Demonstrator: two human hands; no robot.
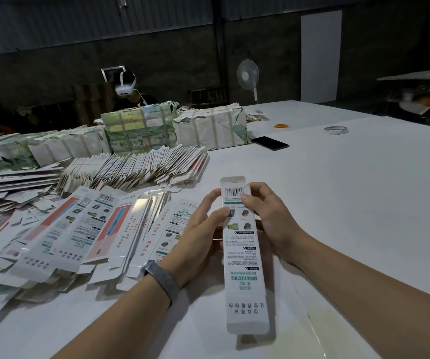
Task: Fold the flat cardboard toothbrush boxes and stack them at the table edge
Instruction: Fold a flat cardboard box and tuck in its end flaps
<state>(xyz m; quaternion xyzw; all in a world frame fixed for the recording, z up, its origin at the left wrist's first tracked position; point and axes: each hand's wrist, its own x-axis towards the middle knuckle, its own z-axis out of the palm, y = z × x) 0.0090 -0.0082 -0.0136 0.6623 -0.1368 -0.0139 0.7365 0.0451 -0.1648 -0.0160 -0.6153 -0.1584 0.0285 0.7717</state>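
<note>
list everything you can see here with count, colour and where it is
long white cardboard toothbrush box: one, held over the near table
flat printed cardboard boxes: many, white with red and green print, spread at left
leaning row of flat boxes: one row, white, behind the spread
paper-wrapped strapped bundles: several, green and white, far left
white table: one
black phone: one, far centre
tape roll: one, pale, far right
orange ring: one, beside phone
white standing fan: one, background
another person: one, behind bundles
left hand: grips box, grey wristband
right hand: grips box
</note>
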